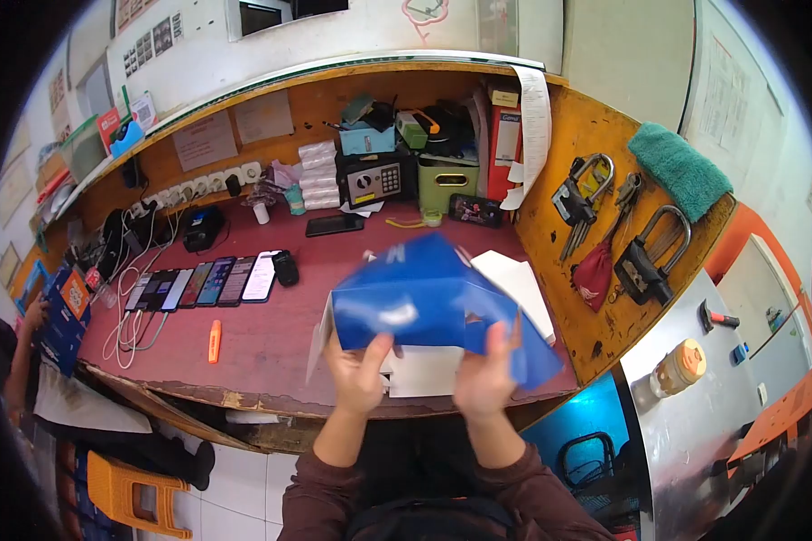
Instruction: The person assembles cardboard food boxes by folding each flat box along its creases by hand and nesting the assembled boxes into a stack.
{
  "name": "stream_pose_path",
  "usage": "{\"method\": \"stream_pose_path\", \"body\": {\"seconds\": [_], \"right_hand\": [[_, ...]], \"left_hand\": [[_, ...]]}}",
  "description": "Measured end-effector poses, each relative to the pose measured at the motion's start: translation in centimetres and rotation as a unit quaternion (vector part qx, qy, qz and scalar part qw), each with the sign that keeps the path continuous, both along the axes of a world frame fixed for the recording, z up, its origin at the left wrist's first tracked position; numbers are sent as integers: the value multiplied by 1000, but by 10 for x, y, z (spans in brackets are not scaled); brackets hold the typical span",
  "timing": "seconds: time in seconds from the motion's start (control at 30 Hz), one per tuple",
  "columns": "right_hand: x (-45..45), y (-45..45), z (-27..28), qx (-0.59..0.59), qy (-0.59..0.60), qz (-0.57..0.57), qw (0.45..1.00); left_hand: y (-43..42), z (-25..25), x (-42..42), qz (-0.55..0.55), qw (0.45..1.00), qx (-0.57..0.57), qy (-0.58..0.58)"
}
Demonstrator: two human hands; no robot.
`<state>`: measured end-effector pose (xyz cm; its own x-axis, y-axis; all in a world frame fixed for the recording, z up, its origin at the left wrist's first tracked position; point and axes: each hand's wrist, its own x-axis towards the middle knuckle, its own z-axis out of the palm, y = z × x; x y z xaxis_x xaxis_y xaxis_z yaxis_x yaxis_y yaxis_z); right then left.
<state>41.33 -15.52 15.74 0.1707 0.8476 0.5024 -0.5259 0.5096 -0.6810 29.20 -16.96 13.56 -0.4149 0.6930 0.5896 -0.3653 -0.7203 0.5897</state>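
A blue cardboard box [397, 302] with open flaps is held up over the front of the red desk, blurred by motion. My left hand [356, 370] grips its lower left edge, the thumb on the front face. At the lower right, my right hand [485, 374] holds the box near a loose blue flap. Beneath and behind the box lie white cardboard pieces [519, 284], partly covered by it. The inside of the box is hidden.
Several phones [216, 281] with cables lie at the left, near an orange marker [215, 342]. A safe [374, 183] stands at the back. Padlocks [645, 266] hang on the right panel. Another person's hand [36, 314] shows at far left.
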Motion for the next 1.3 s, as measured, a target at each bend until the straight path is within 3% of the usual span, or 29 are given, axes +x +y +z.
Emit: {"method": "stream_pose_path", "body": {"seconds": [0.03,0.07,0.1,0.13,0.17,0.23,0.27,0.3,0.37,0.43,0.47,0.53,0.63,0.67,0.7,0.77,0.8,0.83,0.87,0.97,1.03,1.1,1.13,1.17,1.2,1.23,1.27,1.3], "right_hand": [[9,3,3,-100,144,79,981],[27,9,0,-124,122,175,969],[47,16,-3,-147,100,270,946],[56,20,3,-135,127,389,902],[60,22,4,-133,162,417,885],[40,17,7,-99,51,161,981],[33,19,-2,-56,-40,30,997],[24,22,-18,-11,-130,-102,986],[-4,22,-37,-1,-72,-174,982],[-31,13,-24,-67,117,-73,988],[-30,10,-18,-66,117,-72,988],[-25,5,-10,-155,252,251,922],[-10,22,-26,-88,235,287,925],[-6,33,-43,14,218,289,932],[-11,29,-33,16,218,289,932],[-23,16,-8,-68,126,51,988],[-24,16,-12,-29,64,14,997],[-22,13,-13,-29,62,16,998],[-20,9,-13,-28,89,103,990],[-31,-5,-16,-124,185,323,920],[-42,-9,-23,-104,147,296,938],[-44,0,-27,-101,137,296,940],[-41,10,-26,-104,93,279,950],[-37,18,-25,-109,49,260,958],[-34,24,-21,-82,18,252,964],[-35,30,-19,-82,19,250,964],[-36,36,-20,-79,-87,268,956],[-38,39,-26,-96,-143,316,933]], "left_hand": [[0,-1,-11,4,997,-31,76],[0,-3,-22,8,987,-62,151],[4,-10,-32,12,986,-63,151],[10,-21,-42,68,975,-77,198],[14,-29,-49,124,957,-91,245],[15,-30,-47,145,950,-64,270],[14,-27,-37,146,959,-39,240],[13,-22,-24,145,967,-12,209],[12,-14,3,94,985,28,142],[12,-15,19,96,985,51,136],[14,-23,21,95,982,33,157],[14,-21,19,81,984,11,159],[14,-7,4,82,979,-51,178],[4,5,3,-141,982,-82,-99],[-3,15,0,-347,859,-102,-362],[4,-17,-10,-396,847,-73,-347],[5,-26,-6,-228,947,-143,-176],[4,-34,-4,-42,978,-204,5],[2,-40,-4,83,969,-209,97],[3,-35,8,170,970,-173,8],[-1,-29,10,141,975,-164,-55],[-10,-26,-1,70,969,-237,23],[-23,-11,-6,15,936,-320,148],[-38,-4,-17,14,935,-322,148],[-51,1,-30,134,898,-249,338],[-59,5,-36,246,809,-161,509],[-55,15,-35,244,809,-162,510],[-43,29,-35,365,782,-160,479]]}}
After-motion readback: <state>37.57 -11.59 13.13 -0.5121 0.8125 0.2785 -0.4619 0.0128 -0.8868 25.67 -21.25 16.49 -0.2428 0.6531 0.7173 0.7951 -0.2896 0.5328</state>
